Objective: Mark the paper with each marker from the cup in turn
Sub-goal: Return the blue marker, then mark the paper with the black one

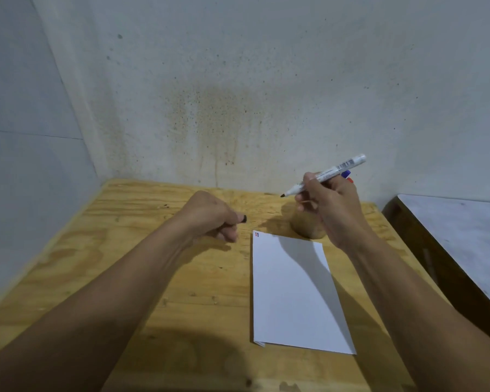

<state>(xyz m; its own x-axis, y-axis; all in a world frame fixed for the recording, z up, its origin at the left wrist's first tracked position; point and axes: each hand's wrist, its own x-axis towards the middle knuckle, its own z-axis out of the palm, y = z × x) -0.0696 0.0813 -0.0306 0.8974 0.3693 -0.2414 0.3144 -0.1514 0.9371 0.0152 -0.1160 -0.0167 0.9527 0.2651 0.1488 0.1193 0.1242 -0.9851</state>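
**Uncapped marker raised over the cup**

While the left hand (210, 215) curls in a fist above the plywood tabletop (153, 278), its grip closed on a small black cap (244, 219), the right hand (331, 205) holds a white black-tipped marker (326, 175) aloft, tip tilted down-left. Behind it stands the tan cup (306, 227), touching the white paper sheet's (292, 292) far edge.
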